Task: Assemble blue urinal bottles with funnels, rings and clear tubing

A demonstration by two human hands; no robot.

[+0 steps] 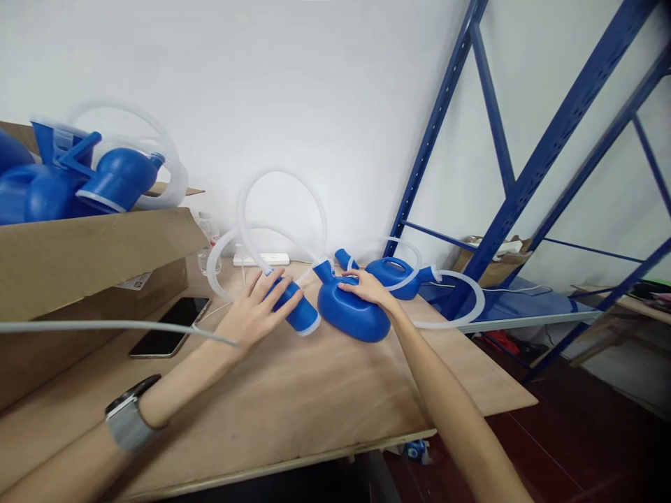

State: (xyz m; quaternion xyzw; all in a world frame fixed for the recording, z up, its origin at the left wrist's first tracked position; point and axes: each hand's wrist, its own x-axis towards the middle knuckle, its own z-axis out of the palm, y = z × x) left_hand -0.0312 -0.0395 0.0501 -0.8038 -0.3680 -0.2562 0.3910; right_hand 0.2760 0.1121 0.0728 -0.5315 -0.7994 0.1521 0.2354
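Observation:
My left hand (256, 307) lies over a blue cylindrical piece (304, 316) with a white rim, its fingers spread across the top. A clear hose (280, 171) loops up from that piece's far end. Just to the right, my right hand (365, 285) is on a blue bottle (354, 316) lying on the wooden table (325, 391), fingers around its handle area near the neck. Behind it another blue bottle (406, 285) has a clear hose (479, 297) curling to the right.
A cardboard box (105, 244) full of blue bottles stands at the left. A black phone (170, 327) lies beside it. A white power strip (262, 259) is by the wall. Blue metal shelving (493, 112) rises at the right, holding a brown bag (490, 269).

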